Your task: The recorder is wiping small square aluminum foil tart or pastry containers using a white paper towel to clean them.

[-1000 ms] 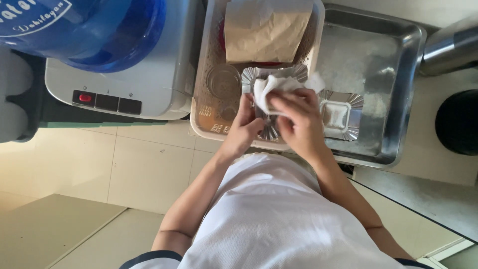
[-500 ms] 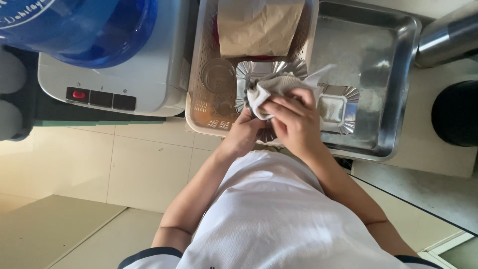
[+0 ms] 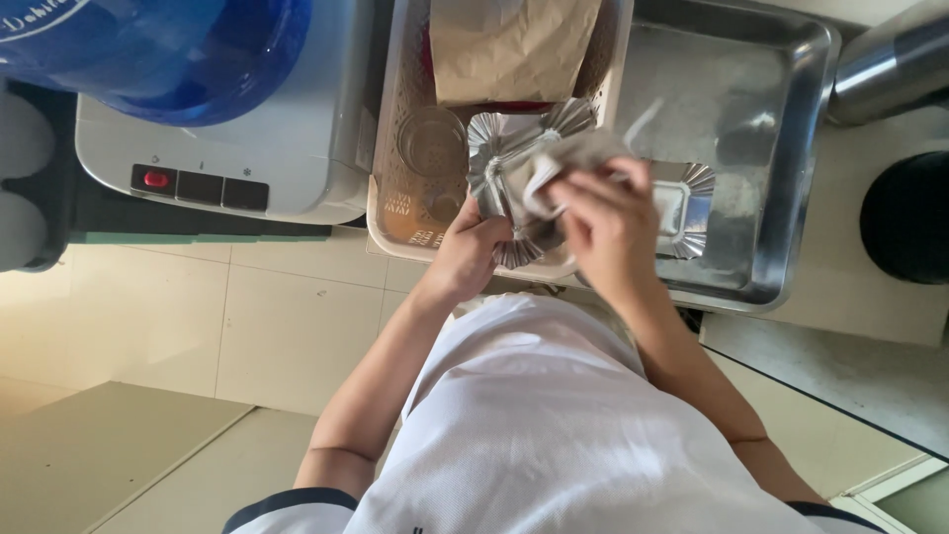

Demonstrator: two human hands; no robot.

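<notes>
Head view, looking straight down over the person's white-shirted torso (image 3: 554,435) at the frame's 6 o'clock. Left hand (image 3: 473,252) grips the near rim of a fluted foil tray (image 3: 514,148), fingers curled closed around its edge; the tray is held tilted above a pale plastic basket (image 3: 395,213). Right hand (image 3: 608,222), at 3 o'clock of the left hand, is closed on a crumpled white cloth (image 3: 568,158) and presses it against the tray's inner face; fingertips are bunched, pinching the cloth. Foil tray and cloth sit just above frame centre, between the two hands.

A second fluted foil tray (image 3: 687,203) lies at 3 o'clock of the right hand, partly hidden by it, resting in a large steel pan (image 3: 791,148). A brown paper bag (image 3: 514,49) lies in the basket at 12 o'clock of the held tray, and a clear round lid or glass (image 3: 432,143) lies at its 9 o'clock. A water dispenser (image 3: 267,148) with a blue bottle (image 3: 168,49) occupies 10 o'clock of the frame; its front carries a red switch (image 3: 156,179). A steel cylinder (image 3: 890,64) stands at 2 o'clock and a dark round object (image 3: 909,218) at 3 o'clock. Tiled floor (image 3: 247,326) fills 8 o'clock.
</notes>
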